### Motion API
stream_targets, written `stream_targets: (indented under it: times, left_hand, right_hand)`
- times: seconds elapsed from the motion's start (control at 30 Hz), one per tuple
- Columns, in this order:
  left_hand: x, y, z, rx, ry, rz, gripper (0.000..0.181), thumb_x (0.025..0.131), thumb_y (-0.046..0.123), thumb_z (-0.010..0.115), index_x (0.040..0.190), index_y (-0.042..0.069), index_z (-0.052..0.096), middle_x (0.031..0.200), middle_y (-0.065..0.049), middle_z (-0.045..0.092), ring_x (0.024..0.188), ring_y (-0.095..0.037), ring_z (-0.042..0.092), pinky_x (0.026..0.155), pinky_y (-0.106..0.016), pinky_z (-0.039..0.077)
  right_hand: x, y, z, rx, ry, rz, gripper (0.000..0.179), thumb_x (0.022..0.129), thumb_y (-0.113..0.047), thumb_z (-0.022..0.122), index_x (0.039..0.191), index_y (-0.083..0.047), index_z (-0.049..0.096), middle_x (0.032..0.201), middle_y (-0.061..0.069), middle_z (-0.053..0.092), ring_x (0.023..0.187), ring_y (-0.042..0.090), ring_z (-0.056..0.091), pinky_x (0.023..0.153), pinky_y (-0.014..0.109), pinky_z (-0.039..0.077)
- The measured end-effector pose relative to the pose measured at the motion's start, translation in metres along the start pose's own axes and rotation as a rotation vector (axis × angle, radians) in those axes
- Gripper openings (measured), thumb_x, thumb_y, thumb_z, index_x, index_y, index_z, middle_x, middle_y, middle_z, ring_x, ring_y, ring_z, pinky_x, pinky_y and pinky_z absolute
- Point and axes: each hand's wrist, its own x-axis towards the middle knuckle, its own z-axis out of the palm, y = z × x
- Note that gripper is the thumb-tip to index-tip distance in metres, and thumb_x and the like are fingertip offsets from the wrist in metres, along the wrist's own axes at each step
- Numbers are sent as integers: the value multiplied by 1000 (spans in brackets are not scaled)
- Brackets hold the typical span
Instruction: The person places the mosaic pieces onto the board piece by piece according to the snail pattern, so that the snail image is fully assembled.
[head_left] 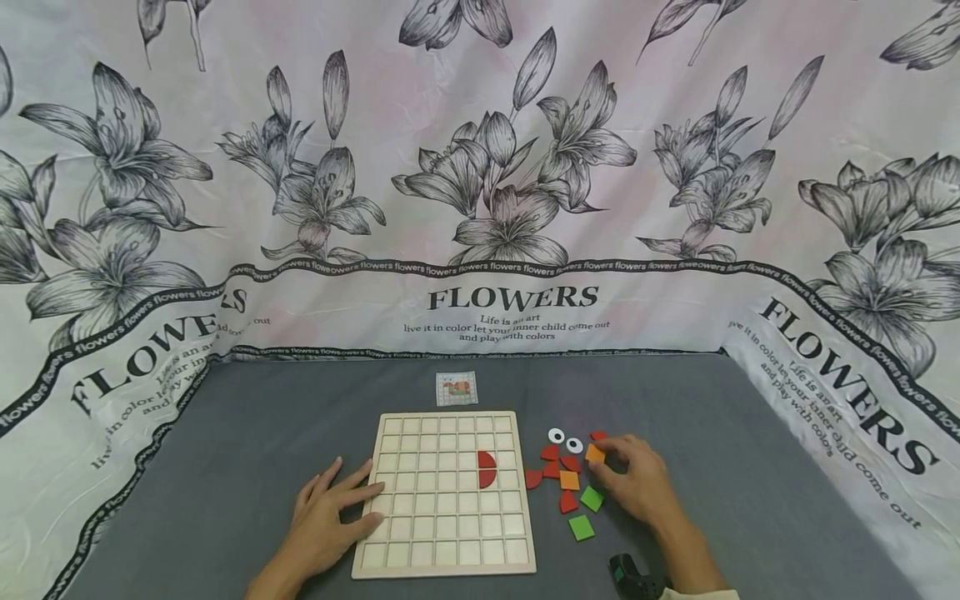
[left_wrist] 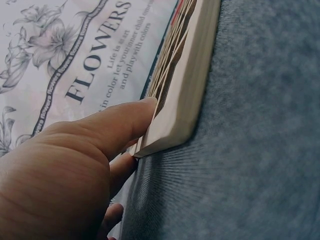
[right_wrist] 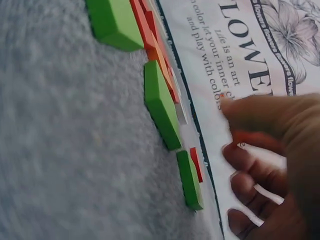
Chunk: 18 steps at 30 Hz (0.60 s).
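With the orange square [head_left: 595, 454] pinched by right fingers [head_left: 621, 448] and the board [head_left: 446, 504] touched by extended left fingers [head_left: 362, 495], loose red pieces [head_left: 551, 470] could be nudged by low dragging.

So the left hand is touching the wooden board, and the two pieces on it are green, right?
The colour is wrong: the two pieces on the wooden board are red, as the head view shows. The left hand is indeed touching the board.
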Motion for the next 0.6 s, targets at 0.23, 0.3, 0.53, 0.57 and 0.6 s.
stream_targets:
  times: [0.23, 0.3, 0.53, 0.57, 0.6]
  left_hand:
    - [-1, 1, -1, -2, -7, -9, 44, 84, 41, 74, 123, 23, 69, 147, -1, 44, 142, -39, 12, 109, -60, 0]
    - [-1, 2, 0, -2, -6, -4, 43, 84, 41, 74, 123, 23, 69, 147, -1, 44, 142, -39, 12, 109, -60, 0]
    - [0, 2, 0, -3, -2, 2, 43, 84, 41, 74, 123, 23, 69, 147, -1, 44, 142, -39, 12, 109, -60, 0]
    - [0, 1, 0, -4, -2, 1, 43, 84, 41, 74, 123, 23, 69, 147, -1, 44, 142, -39, 12, 109, -60, 0]
    - [1, 1, 0, -4, -1, -1, 44, 84, 41, 74, 123, 23, 69, 147, -1, 43, 142, -39, 12, 109, -60, -1]
  right_hand:
    - [-1, -14, -11, 50, 72, -68, 28, 79, -12, 82, 105, -9, 74, 95, 0, 62, 88, 23, 57, 70, 44, 48]
    - [-1, -20, -16, 61, 86, -87, 28, 79, -10, 81, 105, -8, 73, 95, 0, 61, 89, 24, 57, 70, 44, 48]
    - [2, -39, -28, 87, 153, -221, 30, 77, -5, 81, 106, -7, 73, 96, -3, 62, 89, 19, 55, 70, 43, 49]
    - [3, -42, -30, 88, 165, -248, 30, 77, -5, 82, 105, -6, 73, 95, -3, 62, 89, 19, 55, 69, 43, 48]
    - [4, -45, -31, 94, 174, -267, 30, 76, -5, 82, 105, -7, 73, 95, -4, 62, 88, 18, 54, 68, 41, 48]
